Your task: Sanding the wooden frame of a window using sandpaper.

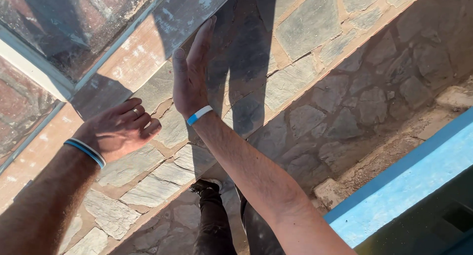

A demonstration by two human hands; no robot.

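Note:
My left hand (120, 129) rests with curled fingers on the stone-clad wall ledge (148, 186); it wears a ring and blue-white bands at the wrist, and it holds nothing that I can see. My right hand (191, 72) is stretched flat, fingers straight and together, edge-on against the grey stone facing (295, 23) just below the reddish sill (143, 53). A blue and white wristband circles its wrist. Nothing is in this hand.
A window frame (29, 63) with dusty glass sits at upper left. Below, my dark trouser legs and a shoe (209, 188) stand on stone paving. A blue-painted edge (404, 186) runs along the lower right, beside rubble and a loose stone block (456, 97).

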